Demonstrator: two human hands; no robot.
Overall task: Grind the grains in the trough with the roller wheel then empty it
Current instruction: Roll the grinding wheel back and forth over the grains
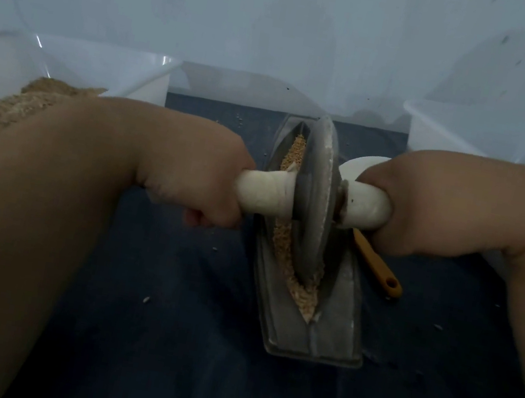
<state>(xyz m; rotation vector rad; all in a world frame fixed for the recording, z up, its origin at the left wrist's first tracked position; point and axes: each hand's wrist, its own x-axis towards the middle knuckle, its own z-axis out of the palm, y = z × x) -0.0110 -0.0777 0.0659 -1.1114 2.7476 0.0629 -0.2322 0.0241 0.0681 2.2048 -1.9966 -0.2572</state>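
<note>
Dark blue cloth covers the surface [161,338], with a clear bin [102,68] holding tan meal [8,111] at far left and another clear bin [456,134] at far right, handy, I judge, for emptying. Between them the metal trough [329,331] runs near to far, grains [282,240] lying along its groove. The roller wheel [316,190] stands upright in that groove, so its rim bears on the grains. The left grip [201,185] is curled tight round the white-wrapped left handle [262,192], and the right grip [400,215] likewise round the right handle [367,209]. With one on each side of the disc, this likely keeps it upright and the push even. A yellow-handled tool [378,267] lies just right of the trough.
</note>
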